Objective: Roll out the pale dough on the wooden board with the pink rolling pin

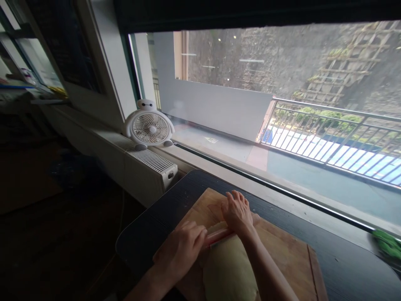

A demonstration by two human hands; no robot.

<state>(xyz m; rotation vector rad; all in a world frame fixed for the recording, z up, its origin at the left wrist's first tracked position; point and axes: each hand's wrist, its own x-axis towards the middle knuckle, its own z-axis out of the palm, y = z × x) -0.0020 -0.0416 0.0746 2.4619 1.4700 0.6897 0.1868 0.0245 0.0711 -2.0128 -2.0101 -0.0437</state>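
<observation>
A sheet of pale dough [230,269] lies on a wooden board [288,246], its near part cut off by the bottom of the view. Across the dough's far part runs a reddish rolling pin [219,235], whose ends are covered by my hands. My left hand [186,244] is closed over the pin's left end, fingers curled. Over its right end bends my right hand [238,211], the fingers pointing forward and down past the pin. My right forearm hides part of the dough's right side.
The board rests on a dark table [150,228] against the window sill [269,188]. A white fan [152,125] stands on the radiator [150,156] at the back left. Something green [388,244] lies at the right edge. Outside the glass is a metal railing [332,133].
</observation>
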